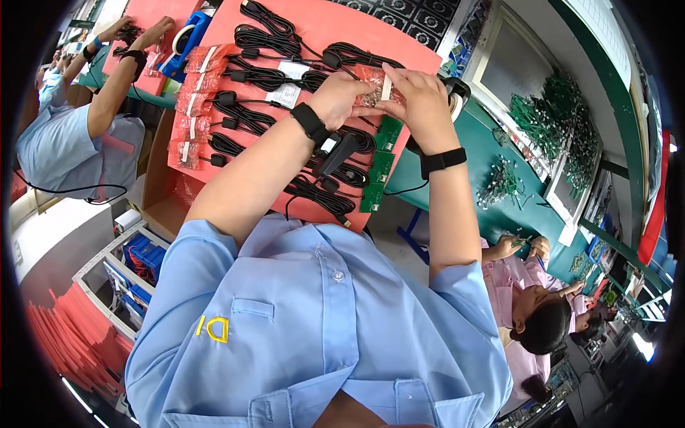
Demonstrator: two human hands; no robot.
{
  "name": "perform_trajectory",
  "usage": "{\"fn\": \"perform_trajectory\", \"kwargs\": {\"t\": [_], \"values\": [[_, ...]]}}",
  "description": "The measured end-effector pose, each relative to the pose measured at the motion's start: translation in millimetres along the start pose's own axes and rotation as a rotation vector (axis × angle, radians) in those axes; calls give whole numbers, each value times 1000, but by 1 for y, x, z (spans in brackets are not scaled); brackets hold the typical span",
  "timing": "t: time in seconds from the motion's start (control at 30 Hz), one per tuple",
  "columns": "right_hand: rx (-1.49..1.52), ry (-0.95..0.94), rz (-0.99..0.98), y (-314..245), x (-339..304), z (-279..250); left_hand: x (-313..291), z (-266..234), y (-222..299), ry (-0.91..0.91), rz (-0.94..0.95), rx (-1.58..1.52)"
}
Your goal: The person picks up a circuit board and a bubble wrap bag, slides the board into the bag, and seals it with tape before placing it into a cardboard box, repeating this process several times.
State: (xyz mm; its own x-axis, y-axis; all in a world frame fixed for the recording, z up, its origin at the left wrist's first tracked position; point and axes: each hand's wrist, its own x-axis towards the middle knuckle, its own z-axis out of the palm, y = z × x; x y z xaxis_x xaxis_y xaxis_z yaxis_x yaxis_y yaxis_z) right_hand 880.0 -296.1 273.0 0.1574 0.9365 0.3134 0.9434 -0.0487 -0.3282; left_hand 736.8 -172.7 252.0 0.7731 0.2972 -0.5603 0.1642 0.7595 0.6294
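Observation:
Over the far right part of a pink foam-covered table [235,167], both my hands grip a small red bubble-wrap packet [370,77] with a white strip on it. My left hand [338,100] pinches its left side. From the right, my right hand [419,103] holds it, fingers closed over the edge. Around and under my hands lie several coiled black cables [322,196] in rows. A column of similar red bubble-wrap packets [191,127] lines the left edge. Several green circuit boards [377,175] lie in a strip just below my right hand.
A tape dispenser [457,96] stands right of my hand, and a blue one [182,50] at the far left. Trays of green-wired parts [564,114] sit on the right bench. Co-workers [89,135] work at left and right. White papers [285,93] lie among the cables.

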Motion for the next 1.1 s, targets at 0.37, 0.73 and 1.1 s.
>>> {"fn": "perform_trajectory", "kwargs": {"t": [0.37, 0.73, 1.1], "values": [[702, -114, 622, 76, 26, 16, -44, 10, -3, 251, 478, 608], [231, 75, 640, -3, -15, 24, -300, -366, -34, 1540, 788, 514], [124, -1, 586, -118, -24, 33, -228, -626, -225, 1561, -465, 939]]}}
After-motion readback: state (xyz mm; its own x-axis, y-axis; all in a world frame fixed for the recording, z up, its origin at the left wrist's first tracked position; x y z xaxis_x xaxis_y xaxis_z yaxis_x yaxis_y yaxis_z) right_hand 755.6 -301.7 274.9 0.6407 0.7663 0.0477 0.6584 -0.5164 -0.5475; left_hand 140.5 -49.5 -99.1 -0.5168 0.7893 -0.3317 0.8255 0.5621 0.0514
